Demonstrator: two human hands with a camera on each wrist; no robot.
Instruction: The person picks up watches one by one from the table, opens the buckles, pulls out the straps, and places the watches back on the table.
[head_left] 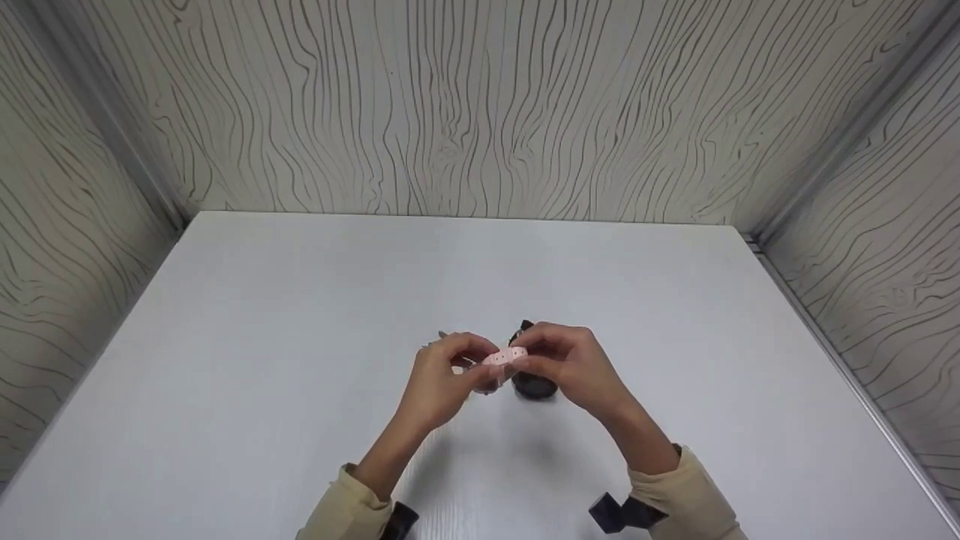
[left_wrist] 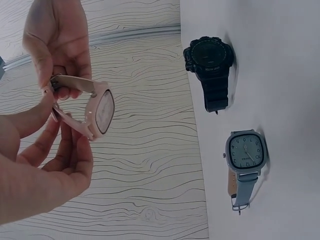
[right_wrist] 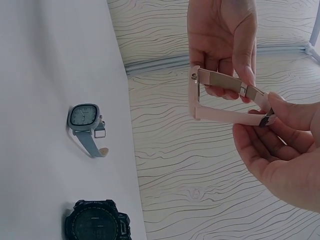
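Both hands hold a pink wristwatch in the air above the table, its strap bent round into a loop. My right hand pinches the strap near the dark buckle, where the two ends meet; whether they are fastened I cannot tell. My left hand pinches the strap from the other side, its thumb close to the keeper loop. In the left wrist view the watch's round-cornered face is turned to the right. From the head view only the strap shows plainly between the fingertips.
A black digital watch lies on the white table, partly behind my right hand in the head view. Beside it is a blue-grey square watch with its strap unbuckled. Wood-grain panels enclose the table at the back and sides.
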